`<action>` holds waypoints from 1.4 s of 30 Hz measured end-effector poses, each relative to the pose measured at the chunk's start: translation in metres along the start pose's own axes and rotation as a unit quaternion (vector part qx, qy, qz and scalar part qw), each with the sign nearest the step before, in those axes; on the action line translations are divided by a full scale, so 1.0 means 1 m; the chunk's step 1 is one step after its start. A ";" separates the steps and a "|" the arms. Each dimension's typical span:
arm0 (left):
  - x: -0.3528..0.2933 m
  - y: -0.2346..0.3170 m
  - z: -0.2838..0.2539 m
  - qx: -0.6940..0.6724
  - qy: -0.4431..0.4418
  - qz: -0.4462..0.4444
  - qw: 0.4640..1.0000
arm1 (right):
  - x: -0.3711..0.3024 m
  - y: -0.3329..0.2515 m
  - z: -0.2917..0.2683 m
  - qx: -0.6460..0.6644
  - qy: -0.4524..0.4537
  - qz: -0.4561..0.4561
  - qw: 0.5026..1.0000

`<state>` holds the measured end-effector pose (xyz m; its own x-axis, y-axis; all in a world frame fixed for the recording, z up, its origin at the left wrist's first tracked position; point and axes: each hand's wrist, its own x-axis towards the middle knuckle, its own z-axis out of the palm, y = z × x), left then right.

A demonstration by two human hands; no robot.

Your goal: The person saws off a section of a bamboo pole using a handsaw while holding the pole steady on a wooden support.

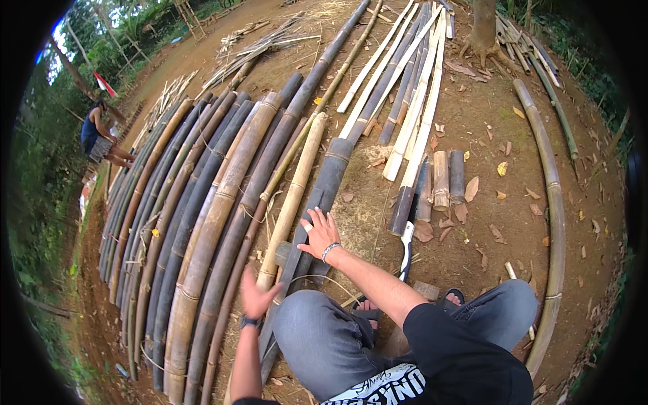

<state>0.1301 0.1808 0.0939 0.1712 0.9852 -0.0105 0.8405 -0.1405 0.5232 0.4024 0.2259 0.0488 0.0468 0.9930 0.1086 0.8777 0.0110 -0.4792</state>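
Note:
My right hand [321, 235], with a ring and a bracelet, lies fingers spread on a dark split bamboo strip [293, 260]. The strip runs beside my knee, close to a thick dark bamboo pole [331, 172]. My left hand [256, 294], with a dark band at its wrist, is slightly blurred; its thumb stands apart from the fingers and nothing shows in it. It hovers beside a pale yellow bamboo pole [297, 185]. To the right of my right hand rests a handsaw [406, 251] with a white and dark handle.
Many bamboo poles [233, 172] lie side by side on the left. Split pale strips [422, 115] stretch ahead. Short bamboo pieces [441, 181] lie beyond the saw, and a long curved pole [553, 202] is at right. A person [98, 135] bends down far left.

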 end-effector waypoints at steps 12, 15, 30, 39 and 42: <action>0.081 0.041 0.134 0.115 -0.037 -0.008 0.993 | 0.002 0.001 -0.001 0.044 0.005 -0.019 0.999; 0.074 0.044 0.126 0.135 -0.010 0.017 0.991 | -0.013 0.026 -0.014 0.281 0.138 0.035 0.949; 0.075 0.055 0.111 0.119 -0.019 0.014 0.993 | -0.137 0.204 0.045 0.062 0.029 0.536 0.841; 0.073 0.054 0.108 0.105 -0.034 0.000 0.994 | -0.128 0.238 0.034 0.035 -0.016 0.525 0.850; 0.074 0.048 0.111 0.095 -0.027 0.001 0.995 | -0.114 0.262 -0.006 0.071 0.043 0.501 0.862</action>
<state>0.2404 0.2359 0.0235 0.1952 0.9790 -0.0586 0.9212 -0.1625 0.3536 0.6301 0.1152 -0.0835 0.7873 0.5006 -0.3599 0.3102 -0.8261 -0.4705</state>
